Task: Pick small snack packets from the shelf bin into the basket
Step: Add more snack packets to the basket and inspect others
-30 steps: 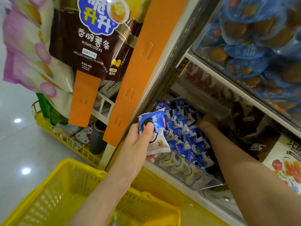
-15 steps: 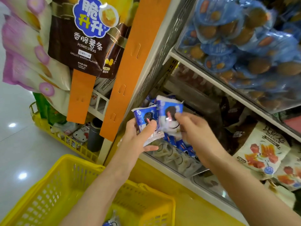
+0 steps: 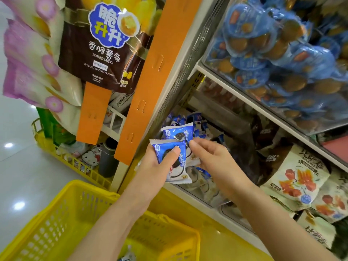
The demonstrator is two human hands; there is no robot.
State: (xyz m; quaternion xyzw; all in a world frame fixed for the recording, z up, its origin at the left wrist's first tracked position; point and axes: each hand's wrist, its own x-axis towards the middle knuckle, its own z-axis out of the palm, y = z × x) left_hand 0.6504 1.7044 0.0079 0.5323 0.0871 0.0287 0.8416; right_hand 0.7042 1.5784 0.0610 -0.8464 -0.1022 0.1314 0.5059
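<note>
My left hand [image 3: 157, 166] holds a blue and white snack packet [image 3: 166, 150], thumb pressed on its front. A second packet of the same kind [image 3: 178, 133] lies just behind it, and my right hand [image 3: 211, 157] pinches its lower right edge. Both hands hover in front of the clear shelf bin [image 3: 205, 199], where several more blue packets [image 3: 195, 121] are piled. The yellow basket [image 3: 62, 230] sits below my left forearm, with part of one packet [image 3: 128, 256] showing at its bottom.
An orange hanging strip [image 3: 150, 76] and a brown potato-stick bag [image 3: 101, 44] hang left of the shelf. Blue round snack packs [image 3: 278, 59] fill the upper bin. White bags with red print [image 3: 295, 181] and dark packets [image 3: 252, 147] lie right of my hands. A yellow rack [image 3: 56, 147] stands at floor level.
My right hand drew out of the bin with a second packet and brought it against the one in my left hand. Both packets now sit stacked together.
</note>
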